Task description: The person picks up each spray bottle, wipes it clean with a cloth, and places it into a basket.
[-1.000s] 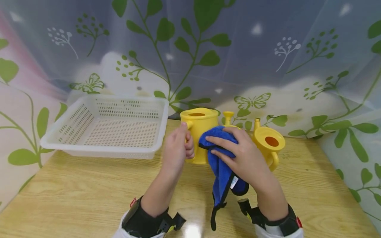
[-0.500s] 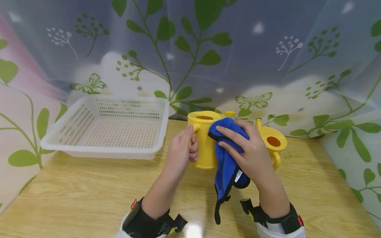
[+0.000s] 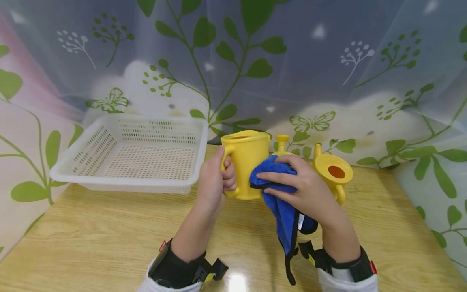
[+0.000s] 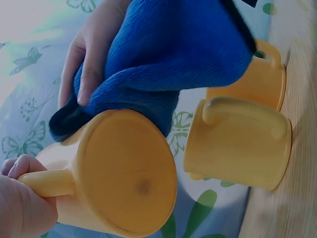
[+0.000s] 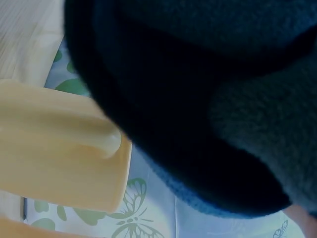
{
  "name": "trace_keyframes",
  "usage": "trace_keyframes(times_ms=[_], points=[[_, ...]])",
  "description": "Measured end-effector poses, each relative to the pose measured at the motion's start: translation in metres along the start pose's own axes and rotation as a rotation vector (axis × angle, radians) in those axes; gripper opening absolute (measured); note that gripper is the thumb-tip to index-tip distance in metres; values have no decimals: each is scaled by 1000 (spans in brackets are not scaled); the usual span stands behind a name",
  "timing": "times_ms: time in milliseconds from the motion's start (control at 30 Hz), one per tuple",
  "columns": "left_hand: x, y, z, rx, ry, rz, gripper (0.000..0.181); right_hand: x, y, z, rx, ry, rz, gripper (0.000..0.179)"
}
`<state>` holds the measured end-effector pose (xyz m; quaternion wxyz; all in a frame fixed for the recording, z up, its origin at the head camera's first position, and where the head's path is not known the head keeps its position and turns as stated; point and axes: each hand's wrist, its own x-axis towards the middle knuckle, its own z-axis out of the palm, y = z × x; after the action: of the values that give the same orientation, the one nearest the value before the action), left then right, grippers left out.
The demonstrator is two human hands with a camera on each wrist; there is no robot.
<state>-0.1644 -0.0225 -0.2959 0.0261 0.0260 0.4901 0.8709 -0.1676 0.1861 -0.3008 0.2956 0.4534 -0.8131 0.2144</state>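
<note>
My left hand (image 3: 215, 174) grips the handle of a yellow watering can (image 3: 248, 166), which is raised off the table. Its round underside (image 4: 129, 173) faces the left wrist camera and has a dark spot. With spread fingers, my right hand (image 3: 308, 186) holds a blue cloth (image 3: 273, 174) with black edging against the can's right side. A loose end of the cloth hangs down. Most of the right wrist view is filled by dark folds of this cloth (image 5: 188, 109). Two more yellow watering cans stand behind and right; one (image 3: 322, 162) shows its opening, the other (image 3: 282, 140) is mostly hidden.
A white perforated plastic basket (image 3: 146, 162) sits on the left of the wooden table (image 3: 127, 231). Behind the table hangs a curtain (image 3: 299, 73) printed with leaves and butterflies. The two standing cans are close to the right hand.
The held can moved right and toward me, then back left and up. The cloth shifted right with it, then left and lower on its side. Both hands kept their holds.
</note>
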Motion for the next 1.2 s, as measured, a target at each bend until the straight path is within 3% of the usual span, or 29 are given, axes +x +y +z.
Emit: trace_keyframes(times_ms=[267,467,900,1033,1200], points=[[5,7,-7,-22,1,51,40,-4,6,-3,65,-146,-11,24],[3,7,-9,2,-32,38,40,-6,7,-5,81,-152,-1,24],[2,1,-4,36,-109,7,41,-4,6,-4,20,39,62,39],[0,-2,-1,68,-149,-14,40,-3,5,-4,-5,144,105,40],[-2,-6,-1,92,-209,7,39,0,1,-2,-28,292,164,41]])
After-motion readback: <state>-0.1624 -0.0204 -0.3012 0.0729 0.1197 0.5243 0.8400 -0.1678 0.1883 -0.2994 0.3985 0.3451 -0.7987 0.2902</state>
